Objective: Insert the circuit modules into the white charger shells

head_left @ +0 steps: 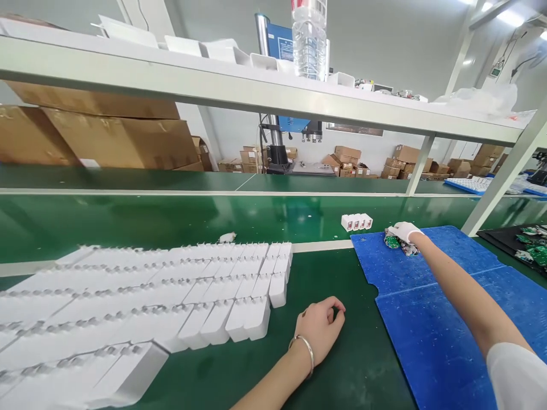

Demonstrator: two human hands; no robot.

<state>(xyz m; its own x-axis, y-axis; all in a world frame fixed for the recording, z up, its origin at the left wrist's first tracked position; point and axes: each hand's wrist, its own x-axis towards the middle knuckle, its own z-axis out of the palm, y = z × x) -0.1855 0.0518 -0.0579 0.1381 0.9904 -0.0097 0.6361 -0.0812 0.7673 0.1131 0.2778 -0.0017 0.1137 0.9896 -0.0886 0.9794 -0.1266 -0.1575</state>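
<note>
Rows of white plastic housings (171,294) are ranged on the bench (359,353) left of the left hand (320,327), held slack and half-curled, nothing seen in it. Ahead and right of it, four white blocks (356,222) are lined up, near the gloved right hand (401,231). By that nearer hand a slantwise cluster of circuit boards (392,242) is touched and partly hidden on a blue sheet (436,324); whether it is gripped cannot be told. Farther right, more boards (538,254) are held on a black tray (498,239).
</note>
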